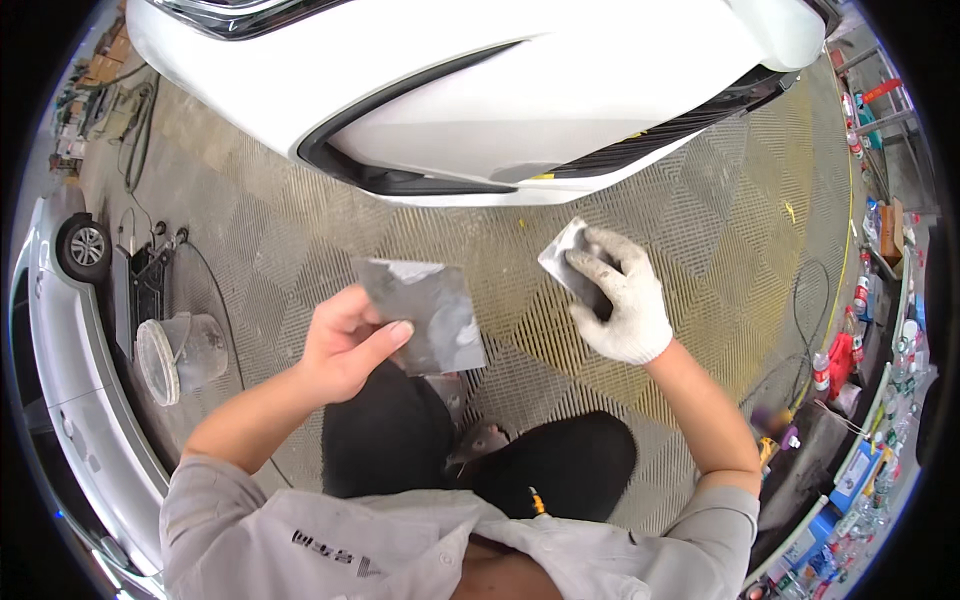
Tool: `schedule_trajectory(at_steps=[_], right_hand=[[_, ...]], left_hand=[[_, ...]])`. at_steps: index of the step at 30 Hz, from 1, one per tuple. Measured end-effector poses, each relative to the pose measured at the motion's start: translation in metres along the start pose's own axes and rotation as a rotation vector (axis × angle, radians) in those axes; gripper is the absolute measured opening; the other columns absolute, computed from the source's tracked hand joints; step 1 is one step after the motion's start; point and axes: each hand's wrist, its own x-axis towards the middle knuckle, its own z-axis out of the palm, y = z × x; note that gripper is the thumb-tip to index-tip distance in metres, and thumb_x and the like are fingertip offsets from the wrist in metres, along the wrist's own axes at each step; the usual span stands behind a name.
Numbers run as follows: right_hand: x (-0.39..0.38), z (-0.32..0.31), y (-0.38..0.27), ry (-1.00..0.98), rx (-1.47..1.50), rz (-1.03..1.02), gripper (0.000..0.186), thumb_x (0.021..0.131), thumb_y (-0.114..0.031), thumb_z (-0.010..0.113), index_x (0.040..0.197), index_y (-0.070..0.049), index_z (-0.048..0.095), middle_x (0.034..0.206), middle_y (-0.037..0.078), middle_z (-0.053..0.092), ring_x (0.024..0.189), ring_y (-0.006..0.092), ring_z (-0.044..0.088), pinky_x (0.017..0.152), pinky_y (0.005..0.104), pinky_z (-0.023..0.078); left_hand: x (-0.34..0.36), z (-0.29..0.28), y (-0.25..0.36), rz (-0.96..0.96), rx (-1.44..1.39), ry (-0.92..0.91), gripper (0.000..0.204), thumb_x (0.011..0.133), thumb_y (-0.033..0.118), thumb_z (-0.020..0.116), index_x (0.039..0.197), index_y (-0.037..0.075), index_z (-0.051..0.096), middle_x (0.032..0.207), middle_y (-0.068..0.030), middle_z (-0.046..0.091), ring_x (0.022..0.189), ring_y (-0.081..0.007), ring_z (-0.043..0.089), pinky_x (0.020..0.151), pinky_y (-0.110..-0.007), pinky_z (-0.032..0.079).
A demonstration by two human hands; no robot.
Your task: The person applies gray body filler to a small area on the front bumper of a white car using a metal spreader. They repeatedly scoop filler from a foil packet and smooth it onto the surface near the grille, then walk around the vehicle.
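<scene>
My bare left hand (350,340) grips a grey, smudged square sheet (425,315) by its left side, thumb on top. My right hand (620,300), in a soiled white knit glove, is closed on a smaller flat piece (560,248), pale at its edge and dark in the middle, which may be a spreader. The two pieces are apart. Beyond them is a white car's lower bumper (450,140) with black trim and a dull grey patch near its lower edge. My hands are not touching it.
I am low on a grated floor (720,230). At left are a silver car (80,410), a black floor jack (140,290), a clear bucket (200,350) and a hose. At right, bottles, boxes and a red container (840,355) line the side, with loose cables beside them.
</scene>
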Motion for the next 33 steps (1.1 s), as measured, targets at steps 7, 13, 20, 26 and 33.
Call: schedule_trajectory(at_steps=[7,13,20,26,33], right_hand=[[0.017,0.008,0.024,0.039,-0.332,-0.131,0.059,0.072,-0.013,0.082,0.13,-0.015,0.067,0.134,0.024,0.058,0.105,0.0401,0.068,0.087,0.0474,0.059],[0.03,0.044,0.078,0.324,-0.376,-0.361,0.054,0.076,-0.006,0.075,0.127,-0.019,0.067,0.126,0.023,0.059,0.08,0.0294,0.067,0.062,0.0386,0.056],[0.044,0.067,0.107,0.518,-0.464,-0.495,0.046,0.08,-0.011,0.078,0.124,-0.026,0.074,0.122,0.02,0.065,0.078,0.0256,0.071,0.053,0.0309,0.056],[0.052,0.089,0.115,0.556,-0.397,-0.468,0.053,0.072,-0.012,0.081,0.122,-0.03,0.076,0.123,0.017,0.064,0.09,0.0301,0.07,0.071,0.0368,0.06],[0.064,0.094,0.125,0.486,-0.395,-0.491,0.05,0.074,-0.012,0.077,0.122,-0.028,0.077,0.111,0.016,0.071,0.082,0.0295,0.072,0.07,0.0391,0.06]], left_hand=[[0.049,0.021,-0.028,0.097,-0.123,-0.014,0.031,0.102,0.004,0.063,0.132,-0.002,0.057,0.105,-0.006,0.072,0.086,-0.0115,0.07,0.07,-0.027,0.06],[0.039,0.026,-0.052,0.202,0.01,0.159,0.028,0.101,0.002,0.064,0.128,-0.002,0.059,0.1,-0.0039,0.072,0.085,-0.0096,0.068,0.072,-0.026,0.057],[-0.026,0.034,-0.039,0.252,0.185,0.475,0.036,0.101,0.001,0.062,0.136,-0.001,0.056,0.095,0.0008,0.066,0.08,-0.0051,0.06,0.071,-0.021,0.048],[-0.053,0.055,-0.037,0.179,0.237,0.693,0.047,0.102,0.004,0.061,0.147,-0.002,0.049,0.099,0.0008,0.067,0.081,-0.004,0.059,0.068,-0.019,0.045],[-0.043,0.059,-0.032,0.209,0.286,0.721,0.051,0.103,0.006,0.06,0.151,-0.002,0.045,0.1,-0.0011,0.069,0.082,-0.005,0.064,0.068,-0.021,0.052]])
